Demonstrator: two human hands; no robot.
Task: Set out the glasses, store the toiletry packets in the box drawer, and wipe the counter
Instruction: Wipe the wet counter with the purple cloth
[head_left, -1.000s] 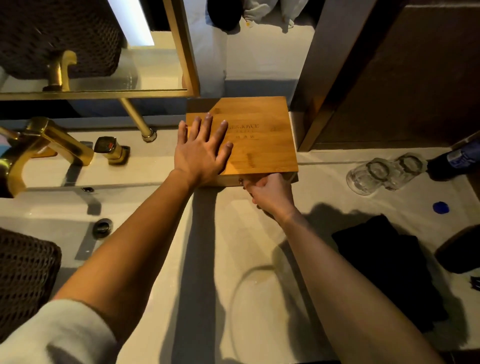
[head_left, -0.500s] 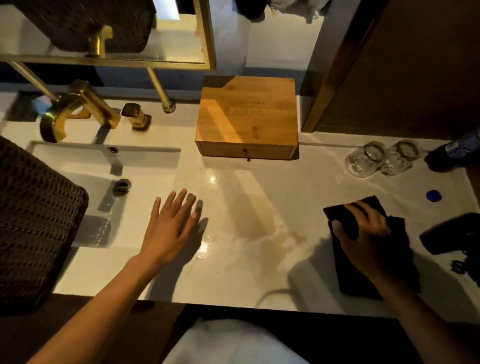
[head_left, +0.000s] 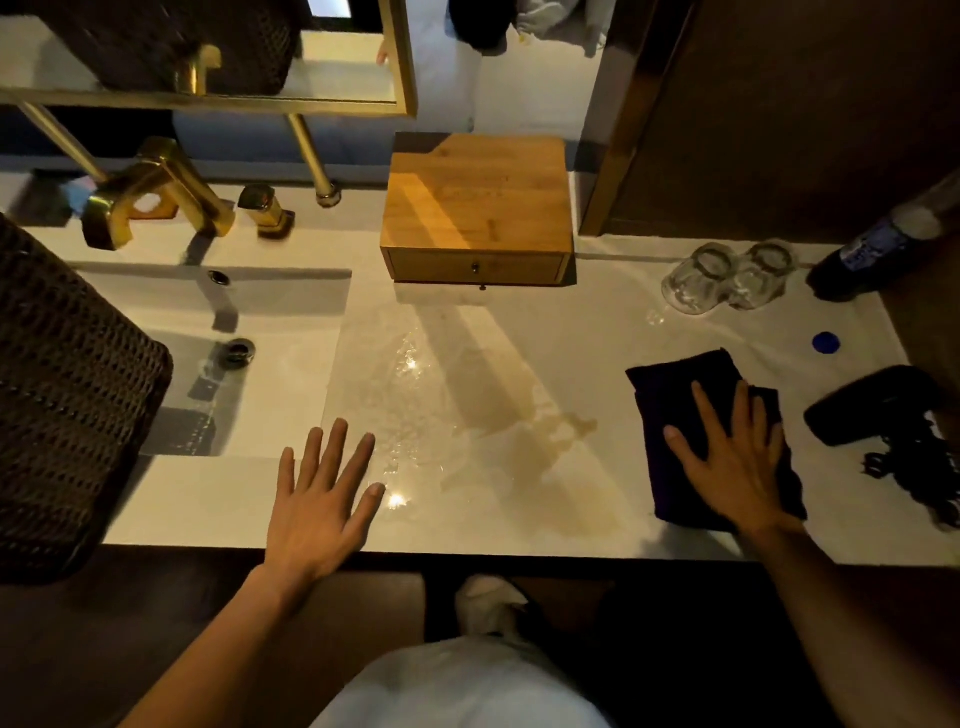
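Observation:
A wooden box (head_left: 478, 202) stands at the back of the white counter (head_left: 519, 322), its front drawer (head_left: 475, 267) shut. Two clear glasses (head_left: 727, 278) stand upside down, side by side, to the right of the box. A dark cloth (head_left: 670, 395) lies flat on the counter at the right, and my right hand (head_left: 732, 462) presses on it with fingers spread. My left hand (head_left: 322, 499) rests open on the counter near the front edge, beside the sink. A wet brownish patch (head_left: 519, 431) spreads between my hands. No toiletry packets show.
A sink basin (head_left: 270, 374) with a gold tap (head_left: 156, 192) fills the left. A dark woven basket (head_left: 67, 395) looms at the far left. A dark bottle (head_left: 872, 249), a blue cap (head_left: 825, 343) and a black hair dryer (head_left: 878, 410) with its cord sit at the right.
Both hands left the box after the drawer closed. My left hand came down to the counter's front. My right hand moved right onto the dark cloth and flattened on it.

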